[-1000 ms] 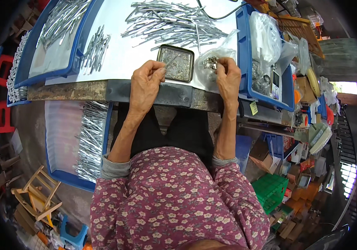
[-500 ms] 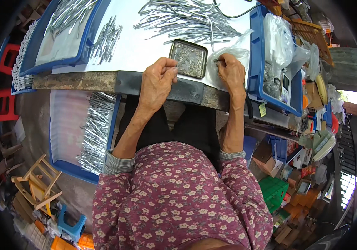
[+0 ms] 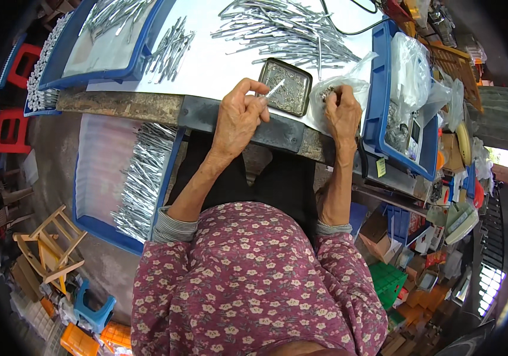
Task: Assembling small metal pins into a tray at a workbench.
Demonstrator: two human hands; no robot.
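Note:
Between its thumb and forefinger my left hand (image 3: 241, 118) pinches a thin silver metal rod (image 3: 275, 89), its free end pointing up and away over a dark square tray (image 3: 309, 89). Small metal bits lie scattered in that tray. To its right, my right hand (image 3: 344, 118) has its fingertips pinched together at a clear plastic bag (image 3: 360, 83). Small pale metal pieces (image 3: 326, 93) show in the bag beside those fingertips. Whatever the right fingers hold is too small to make out.
A large pile of silver rods (image 3: 283, 29) covers the far tabletop, with a smaller bunch (image 3: 172, 50) to its left. Blue bins (image 3: 378, 89) stand at both sides. Another blue bin (image 3: 109, 237) of rods sits below the table edge at left. A black cable (image 3: 349, 31) crosses the far right.
The view has shifted, moving the tabletop rightward in the picture. The rod in my left hand now points up and right, over the tray. My right hand stays at the plastic bag.

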